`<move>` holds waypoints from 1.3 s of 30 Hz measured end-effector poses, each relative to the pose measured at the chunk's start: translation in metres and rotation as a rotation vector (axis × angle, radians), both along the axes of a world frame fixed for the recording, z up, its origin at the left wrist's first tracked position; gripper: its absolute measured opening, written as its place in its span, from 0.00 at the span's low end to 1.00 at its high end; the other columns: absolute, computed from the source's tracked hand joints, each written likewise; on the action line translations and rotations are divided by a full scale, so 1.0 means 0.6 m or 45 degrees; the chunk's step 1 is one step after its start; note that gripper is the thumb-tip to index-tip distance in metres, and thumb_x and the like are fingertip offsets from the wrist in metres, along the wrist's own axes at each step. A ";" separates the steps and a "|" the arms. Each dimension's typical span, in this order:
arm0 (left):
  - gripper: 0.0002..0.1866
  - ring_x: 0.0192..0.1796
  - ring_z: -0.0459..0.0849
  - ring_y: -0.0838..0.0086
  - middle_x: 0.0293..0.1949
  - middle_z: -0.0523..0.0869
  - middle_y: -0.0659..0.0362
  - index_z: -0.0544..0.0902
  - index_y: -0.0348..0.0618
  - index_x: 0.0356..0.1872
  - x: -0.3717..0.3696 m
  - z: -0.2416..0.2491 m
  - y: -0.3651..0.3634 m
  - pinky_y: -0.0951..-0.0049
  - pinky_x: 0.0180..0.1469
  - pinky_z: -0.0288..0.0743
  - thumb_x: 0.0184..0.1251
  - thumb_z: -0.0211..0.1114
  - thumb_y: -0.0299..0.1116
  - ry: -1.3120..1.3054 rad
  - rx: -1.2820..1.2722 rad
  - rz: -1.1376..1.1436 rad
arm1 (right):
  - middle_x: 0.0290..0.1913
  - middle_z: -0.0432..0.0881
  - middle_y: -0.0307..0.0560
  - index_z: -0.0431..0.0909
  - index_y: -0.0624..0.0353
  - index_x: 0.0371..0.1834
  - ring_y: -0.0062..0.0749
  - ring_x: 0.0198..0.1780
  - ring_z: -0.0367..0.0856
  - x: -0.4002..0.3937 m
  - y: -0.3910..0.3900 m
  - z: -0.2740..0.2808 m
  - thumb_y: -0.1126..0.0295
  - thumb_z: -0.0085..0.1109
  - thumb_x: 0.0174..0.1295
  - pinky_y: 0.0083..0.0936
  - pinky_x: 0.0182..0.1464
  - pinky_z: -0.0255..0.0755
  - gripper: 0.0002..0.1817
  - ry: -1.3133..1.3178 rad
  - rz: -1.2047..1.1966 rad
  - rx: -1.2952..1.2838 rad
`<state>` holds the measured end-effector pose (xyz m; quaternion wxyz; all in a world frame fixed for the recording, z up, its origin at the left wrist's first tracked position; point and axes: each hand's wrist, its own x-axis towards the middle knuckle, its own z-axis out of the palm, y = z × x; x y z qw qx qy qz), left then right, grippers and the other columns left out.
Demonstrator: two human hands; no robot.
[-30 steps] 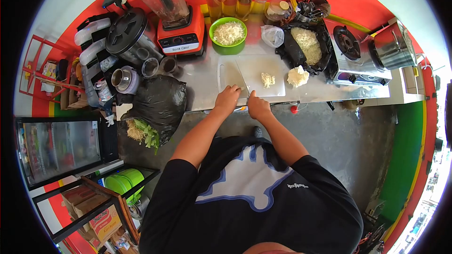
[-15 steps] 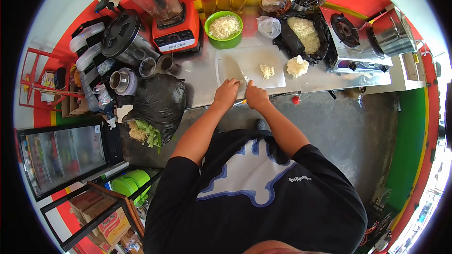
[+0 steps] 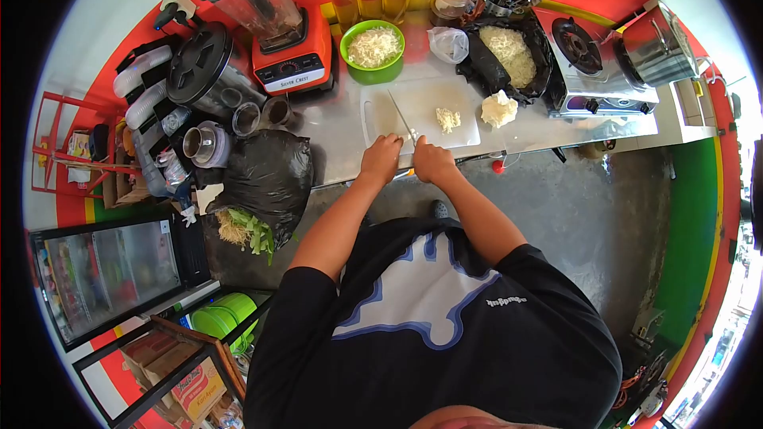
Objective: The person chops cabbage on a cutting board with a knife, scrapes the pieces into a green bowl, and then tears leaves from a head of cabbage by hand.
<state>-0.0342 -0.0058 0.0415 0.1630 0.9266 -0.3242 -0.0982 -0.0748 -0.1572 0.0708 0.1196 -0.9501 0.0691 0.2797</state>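
A knife is held by its handle in my right hand, its blade slanting away to the upper left over the white cutting board. Close beside the blade, my left hand rests at the board's near edge with fingers curled down; what they pinch is hidden. A small heap of pale chopped pieces lies on the right half of the board. Just off its right side sits a cream-white chunk that looks like cabbage.
Behind the board stand a green bowl of pale shreds and a red blender. A black bag of shreds and a gas stove are to the right. A black plastic bag bulges at the left counter edge.
The knife blade, blurred before, now shows sharply and points farther up and left. Both hands stay nearly in place, and the whole view has shifted slightly.
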 end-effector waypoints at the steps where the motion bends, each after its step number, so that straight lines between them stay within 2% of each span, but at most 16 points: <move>1: 0.21 0.56 0.82 0.61 0.53 0.83 0.59 0.84 0.43 0.56 0.000 -0.001 0.000 0.61 0.55 0.83 0.63 0.56 0.20 0.014 -0.003 0.010 | 0.48 0.87 0.66 0.64 0.66 0.54 0.55 0.53 0.88 -0.003 0.002 -0.001 0.72 0.56 0.64 0.43 0.55 0.81 0.19 -0.001 -0.002 0.001; 7: 0.24 0.56 0.81 0.60 0.53 0.83 0.59 0.83 0.44 0.58 0.004 -0.011 0.002 0.60 0.55 0.82 0.60 0.57 0.17 0.028 -0.068 0.027 | 0.49 0.86 0.65 0.65 0.66 0.54 0.56 0.53 0.88 -0.014 0.017 -0.014 0.72 0.56 0.65 0.44 0.55 0.81 0.17 -0.045 -0.047 -0.018; 9: 0.24 0.56 0.81 0.60 0.53 0.83 0.59 0.83 0.45 0.58 0.003 -0.012 0.005 0.61 0.55 0.82 0.60 0.57 0.18 0.030 -0.057 0.015 | 0.50 0.87 0.62 0.66 0.67 0.56 0.51 0.54 0.88 -0.002 0.017 -0.008 0.70 0.59 0.65 0.41 0.57 0.80 0.20 -0.014 -0.052 -0.029; 12: 0.22 0.55 0.82 0.60 0.53 0.83 0.59 0.83 0.45 0.57 0.006 -0.009 0.008 0.61 0.56 0.82 0.62 0.56 0.19 0.027 -0.048 -0.002 | 0.50 0.87 0.62 0.65 0.67 0.57 0.51 0.54 0.88 -0.001 0.016 0.012 0.69 0.57 0.67 0.41 0.56 0.80 0.20 0.029 0.022 -0.066; 16: 0.19 0.55 0.82 0.61 0.52 0.83 0.60 0.84 0.46 0.55 0.006 -0.002 0.005 0.60 0.53 0.83 0.64 0.55 0.23 0.009 -0.037 0.000 | 0.48 0.87 0.64 0.64 0.66 0.54 0.55 0.52 0.88 -0.016 0.018 -0.019 0.72 0.56 0.64 0.45 0.54 0.81 0.18 -0.091 -0.012 -0.039; 18: 0.17 0.55 0.82 0.61 0.51 0.83 0.61 0.84 0.47 0.52 0.003 0.001 0.002 0.58 0.51 0.84 0.66 0.54 0.25 0.006 0.005 0.016 | 0.48 0.87 0.65 0.65 0.66 0.54 0.55 0.53 0.88 -0.017 0.023 -0.023 0.72 0.56 0.64 0.45 0.54 0.81 0.18 -0.031 -0.063 -0.037; 25: 0.17 0.55 0.82 0.60 0.50 0.84 0.60 0.86 0.47 0.51 0.009 -0.008 -0.002 0.59 0.53 0.83 0.64 0.56 0.23 0.032 0.070 0.003 | 0.49 0.86 0.66 0.62 0.67 0.55 0.56 0.53 0.87 -0.015 0.010 -0.023 0.71 0.57 0.64 0.45 0.54 0.81 0.20 -0.041 -0.024 -0.015; 28: 0.18 0.55 0.82 0.60 0.49 0.84 0.60 0.86 0.47 0.52 0.015 -0.003 -0.006 0.60 0.53 0.83 0.63 0.57 0.22 0.016 -0.027 0.050 | 0.50 0.86 0.66 0.64 0.67 0.55 0.57 0.54 0.87 -0.014 0.019 -0.021 0.72 0.57 0.64 0.45 0.54 0.81 0.19 0.016 -0.019 -0.029; 31: 0.18 0.55 0.82 0.60 0.50 0.84 0.60 0.86 0.47 0.52 0.014 -0.006 -0.007 0.60 0.54 0.82 0.63 0.57 0.22 0.076 0.007 0.076 | 0.50 0.87 0.63 0.64 0.69 0.58 0.53 0.54 0.88 -0.008 0.027 -0.020 0.70 0.58 0.66 0.42 0.55 0.82 0.22 -0.021 -0.007 -0.035; 34: 0.16 0.54 0.82 0.59 0.48 0.85 0.57 0.89 0.47 0.48 0.019 -0.024 -0.005 0.60 0.53 0.82 0.63 0.57 0.23 0.006 -0.020 0.029 | 0.50 0.87 0.63 0.63 0.68 0.58 0.52 0.54 0.88 -0.001 0.025 -0.018 0.69 0.58 0.66 0.41 0.54 0.82 0.22 -0.090 -0.017 -0.012; 36: 0.13 0.51 0.83 0.57 0.44 0.86 0.55 0.90 0.45 0.41 0.021 -0.035 -0.011 0.59 0.53 0.81 0.63 0.58 0.24 0.071 -0.255 0.240 | 0.50 0.87 0.63 0.64 0.68 0.57 0.52 0.54 0.88 -0.008 0.028 -0.020 0.69 0.57 0.66 0.41 0.54 0.82 0.21 -0.074 -0.025 -0.022; 39: 0.11 0.48 0.84 0.56 0.40 0.86 0.54 0.91 0.46 0.37 0.023 -0.053 -0.016 0.57 0.51 0.80 0.63 0.59 0.26 0.058 -0.373 0.345 | 0.51 0.86 0.64 0.65 0.68 0.57 0.53 0.55 0.87 -0.003 0.032 -0.028 0.69 0.57 0.66 0.41 0.55 0.82 0.21 -0.060 -0.036 -0.017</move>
